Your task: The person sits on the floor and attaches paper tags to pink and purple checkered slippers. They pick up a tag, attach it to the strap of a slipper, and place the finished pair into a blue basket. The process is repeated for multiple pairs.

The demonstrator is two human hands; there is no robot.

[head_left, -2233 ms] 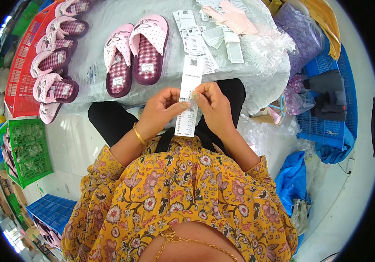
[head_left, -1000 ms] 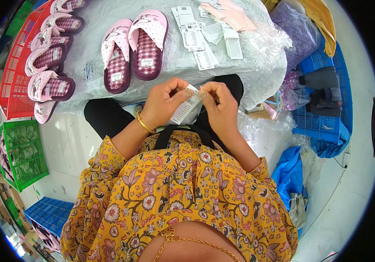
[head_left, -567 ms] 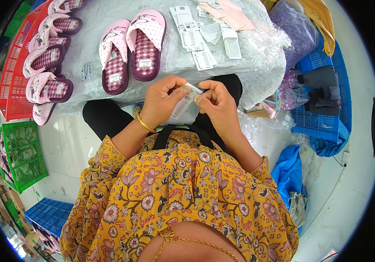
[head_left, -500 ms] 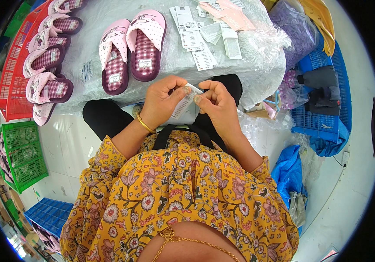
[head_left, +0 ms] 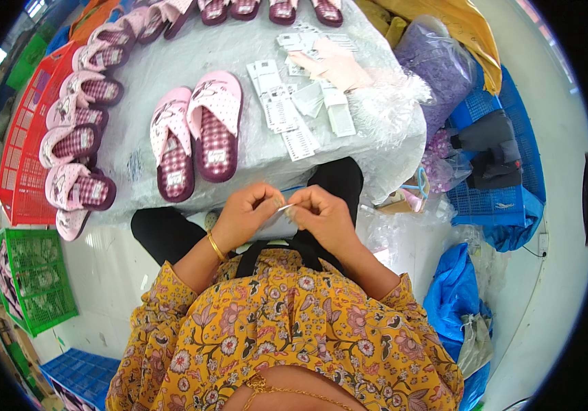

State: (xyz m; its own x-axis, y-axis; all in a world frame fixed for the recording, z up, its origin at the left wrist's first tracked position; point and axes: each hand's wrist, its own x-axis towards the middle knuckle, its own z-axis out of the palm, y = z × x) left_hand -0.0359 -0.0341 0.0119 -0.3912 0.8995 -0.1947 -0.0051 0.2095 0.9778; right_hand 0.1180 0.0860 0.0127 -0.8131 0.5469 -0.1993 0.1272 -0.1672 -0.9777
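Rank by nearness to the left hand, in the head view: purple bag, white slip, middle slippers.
1. White slip: pinched between the left hand and the right hand, at the left hand's fingertips.
2. Middle slippers: just beyond the left hand, slightly to its left.
3. Purple bag: well off to the upper right, clearly farthest.

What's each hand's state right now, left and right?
Left hand: closed, fingertips pinching a small white paper label, seen nearly edge-on.
Right hand: closed, fingertips at the same label, apparently pinching it too.
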